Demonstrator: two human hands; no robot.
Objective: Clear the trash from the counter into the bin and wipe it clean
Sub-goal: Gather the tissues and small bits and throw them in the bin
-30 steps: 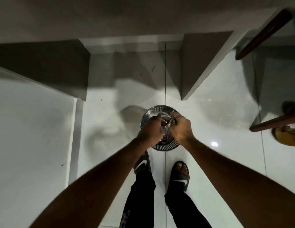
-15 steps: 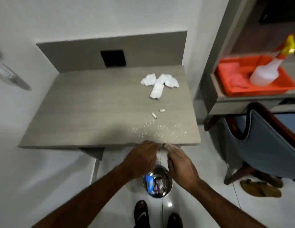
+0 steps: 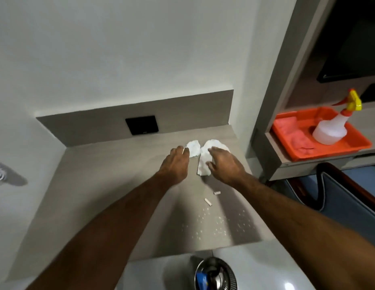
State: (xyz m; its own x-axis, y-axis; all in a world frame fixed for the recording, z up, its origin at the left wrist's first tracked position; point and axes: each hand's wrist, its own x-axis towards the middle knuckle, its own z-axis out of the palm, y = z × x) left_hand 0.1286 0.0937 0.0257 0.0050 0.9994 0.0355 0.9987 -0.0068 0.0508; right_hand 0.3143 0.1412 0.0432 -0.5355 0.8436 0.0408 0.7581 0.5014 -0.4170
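Crumpled white tissues [image 3: 194, 147] lie near the back right of the grey counter [image 3: 102, 185]. My left hand [image 3: 175, 164] hovers palm down with fingers apart, its tips at the left tissue. My right hand [image 3: 223, 164] lies spread over the larger tissue [image 3: 203, 167], fingers apart. Two small white butts [image 3: 208, 202] and a scatter of white crumbs [image 3: 215, 225] sit nearer the front edge. The round metal bin [image 3: 215, 275] stands on the floor below the counter's front, with a blue wrapper inside.
An orange tray [image 3: 358, 141] on the shelf at right holds a pink cloth [image 3: 295, 135] and a white spray bottle [image 3: 333, 128] with a yellow trigger. A blue chair [image 3: 345, 197] stands below that shelf. A black socket plate [image 3: 141, 124] is set in the backsplash.
One second ago both hands were down at the bin on the floor. They have since risen and reached forward across the counter to the tissues; the view tilted up with them.
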